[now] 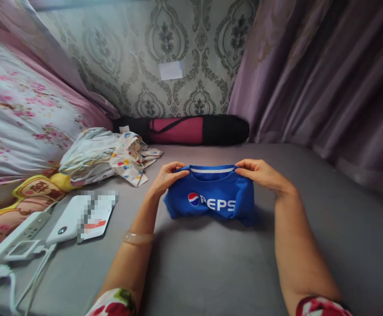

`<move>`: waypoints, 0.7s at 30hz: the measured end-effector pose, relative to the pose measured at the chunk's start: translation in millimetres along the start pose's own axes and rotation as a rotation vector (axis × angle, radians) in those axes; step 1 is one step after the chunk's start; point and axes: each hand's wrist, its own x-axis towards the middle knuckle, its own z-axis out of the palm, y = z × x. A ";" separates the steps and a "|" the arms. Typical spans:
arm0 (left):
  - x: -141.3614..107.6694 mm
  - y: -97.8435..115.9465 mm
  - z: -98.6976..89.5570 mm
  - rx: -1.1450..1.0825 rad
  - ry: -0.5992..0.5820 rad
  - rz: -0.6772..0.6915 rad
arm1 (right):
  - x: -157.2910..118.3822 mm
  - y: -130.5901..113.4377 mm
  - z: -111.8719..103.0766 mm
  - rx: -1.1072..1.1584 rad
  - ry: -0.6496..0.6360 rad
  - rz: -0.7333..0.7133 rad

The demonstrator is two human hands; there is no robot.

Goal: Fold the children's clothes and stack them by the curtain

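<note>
A blue T-shirt [178, 202] with a round logo and white "PEPS" lettering hangs between my hands, its front facing me. My left hand [169, 176] pinches the shoulder on the left of the neckline. On the opposite side of the collar, my right hand [260, 173] grips the other shoulder between thumb and fingers. The neck opening is stretched level, showing a white strip inside the back collar. Below the lettering the cloth bunches up near the grey bed sheet [211, 267]; whether it touches the sheet I cannot tell.
Crumpled clothes [95, 151] lie at the left. Nearer are a yellow cartoon cushion [40, 188], a white power strip [30, 232] with cables, a white power bank [64, 219] and a partly blurred phone-like device [102, 219]. A black-and-pink long bag [178, 130] lies along the wall; curtains [326, 79] hang right.
</note>
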 end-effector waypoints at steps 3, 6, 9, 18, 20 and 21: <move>1.4 -4.0 1.0 0.061 0.057 0.006 | 1.4 2.6 1.9 0.005 -0.025 -0.015; 0.1 -4.7 1.0 0.095 0.090 0.009 | 3.5 5.2 3.8 -0.015 -0.033 -0.033; -2.4 -1.4 0.9 0.087 0.059 -0.017 | 7.2 7.4 6.5 -0.027 0.010 -0.041; -9.1 4.3 -8.3 0.153 -0.067 -0.055 | 5.3 4.3 9.1 -0.158 0.066 0.025; -12.1 5.8 -10.5 0.191 -0.101 -0.039 | 2.9 2.7 9.5 -0.164 0.067 0.000; -13.4 8.0 -11.1 0.209 -0.107 -0.021 | 2.1 1.5 10.1 -0.178 0.088 -0.027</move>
